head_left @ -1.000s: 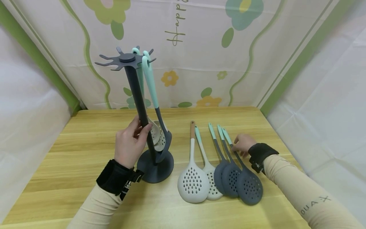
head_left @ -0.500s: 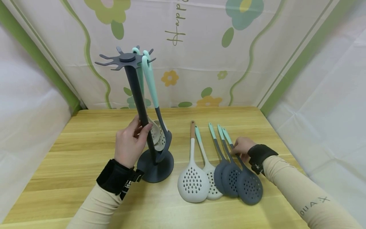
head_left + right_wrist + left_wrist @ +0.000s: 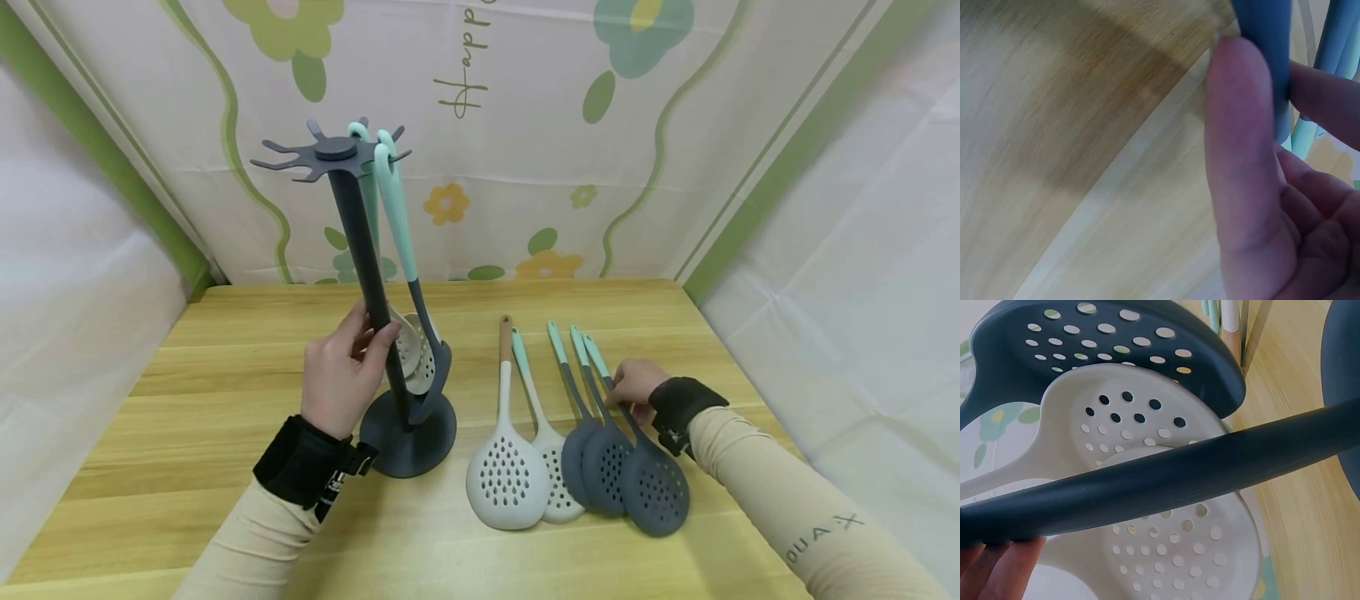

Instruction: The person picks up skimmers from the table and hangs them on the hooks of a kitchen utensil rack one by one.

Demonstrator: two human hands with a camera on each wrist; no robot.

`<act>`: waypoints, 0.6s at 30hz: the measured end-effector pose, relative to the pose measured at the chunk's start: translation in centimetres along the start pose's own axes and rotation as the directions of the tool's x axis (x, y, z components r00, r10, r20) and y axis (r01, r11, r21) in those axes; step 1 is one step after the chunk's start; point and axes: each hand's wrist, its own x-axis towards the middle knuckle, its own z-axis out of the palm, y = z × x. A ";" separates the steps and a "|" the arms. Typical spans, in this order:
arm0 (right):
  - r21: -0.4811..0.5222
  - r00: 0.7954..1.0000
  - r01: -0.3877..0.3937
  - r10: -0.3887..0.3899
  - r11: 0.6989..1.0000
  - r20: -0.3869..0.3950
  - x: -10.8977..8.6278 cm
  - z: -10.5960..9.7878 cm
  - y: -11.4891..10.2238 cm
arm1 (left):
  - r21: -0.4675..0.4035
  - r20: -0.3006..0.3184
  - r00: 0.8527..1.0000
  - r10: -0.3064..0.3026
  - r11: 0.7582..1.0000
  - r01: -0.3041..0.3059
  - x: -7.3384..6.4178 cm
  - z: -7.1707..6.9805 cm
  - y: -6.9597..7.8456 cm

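My left hand (image 3: pixel 341 375) grips the upright post of a dark utensil stand (image 3: pixel 360 242), with the thumb and fingers round it. Three mint-handled utensils hang from the stand's hooks. In the left wrist view a dark perforated head (image 3: pixel 1147 337) and two pale perforated spoons (image 3: pixel 1072 437) show behind the post. Over on the right, my right hand (image 3: pixel 637 387) pinches the shaft of the rightmost dark skimmer (image 3: pixel 656 492), just below its mint grip. The right wrist view has the dark shaft (image 3: pixel 1266 56) between thumb and finger. This skimmer's round head lies flat by the table.
Two more dark utensils, one a skimmer (image 3: pixel 606 471), lie beside the held one and overlap. Left of them are a pale mint-handled skimmer (image 3: pixel 555 475) and a white skimmer (image 3: pixel 507 483) with a brown grip. The wooden table (image 3: pixel 225 400) meets a flowered cloth (image 3: pixel 495 208) behind.
My right hand has settled slightly lower and its fingers have come together on the rightmost skimmer's shaft. The left hand, the stand and the utensils stay put.
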 end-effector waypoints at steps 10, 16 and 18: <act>-0.015 1.000 0.011 -0.011 1.000 -0.009 0.0 0.0 0.1 | -0.010 0.003 1.000 0.002 1.000 -0.002 0.0 0.0 0.0; 0.005 1.000 0.012 -0.012 1.000 -0.020 0.1 0.0 0.2 | -0.011 0.004 1.000 0.006 1.000 -0.006 0.0 0.0 0.0; 0.008 1.000 0.013 -0.013 1.000 -0.020 0.1 0.0 0.3 | -0.008 0.004 1.000 0.007 1.000 -0.007 0.0 0.0 0.0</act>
